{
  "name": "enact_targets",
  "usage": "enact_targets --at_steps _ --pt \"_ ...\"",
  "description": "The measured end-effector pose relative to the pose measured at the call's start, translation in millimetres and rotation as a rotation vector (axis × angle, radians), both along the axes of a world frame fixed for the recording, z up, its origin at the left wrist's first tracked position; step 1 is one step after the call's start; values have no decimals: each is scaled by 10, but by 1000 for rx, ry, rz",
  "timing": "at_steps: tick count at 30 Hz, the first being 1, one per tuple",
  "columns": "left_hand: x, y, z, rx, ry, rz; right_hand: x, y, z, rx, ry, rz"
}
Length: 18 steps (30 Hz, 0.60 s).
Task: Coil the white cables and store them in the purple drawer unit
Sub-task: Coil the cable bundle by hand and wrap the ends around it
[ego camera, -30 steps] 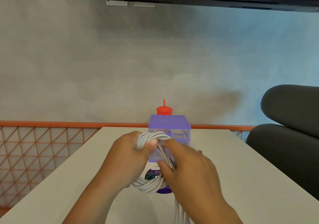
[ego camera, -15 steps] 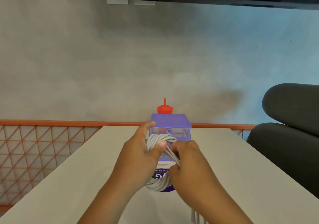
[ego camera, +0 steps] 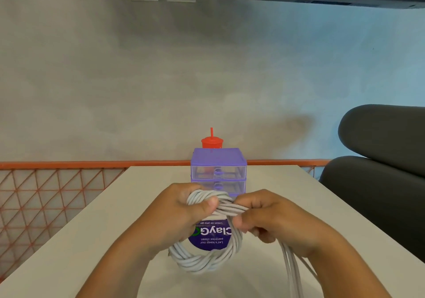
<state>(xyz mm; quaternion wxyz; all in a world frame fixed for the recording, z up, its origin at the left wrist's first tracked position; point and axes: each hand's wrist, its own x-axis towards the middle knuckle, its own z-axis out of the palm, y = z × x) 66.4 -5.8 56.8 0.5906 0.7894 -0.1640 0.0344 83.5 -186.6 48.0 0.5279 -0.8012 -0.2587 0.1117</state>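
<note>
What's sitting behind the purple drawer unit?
A red lidded cup with a straw rises behind the purple drawer unit; its lower body is mostly hidden.

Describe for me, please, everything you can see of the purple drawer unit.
The purple drawer unit is a small plastic box with an opaque lilac top and frame. Two clear drawers show, stacked, each with a small purple knob; both look shut. It stands upright at the far end of the white table, a red cup just behind it. Its base is hidden by the coil of white cable held in front; nothing visibly touches it.
</note>
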Motion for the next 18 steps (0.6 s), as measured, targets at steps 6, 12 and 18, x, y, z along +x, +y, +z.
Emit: enact_targets --at_steps 6,12,18 --pt "-4 29 1 9 70 -81 -44 -67 82 -185 -197 -50" --pt "88 96 -81 -25 196 -74 11 -69 54 -436 -826 -474" --pt "-10 61 -35 -51 275 -301 240 -171 -215 -279 -1341 -414"
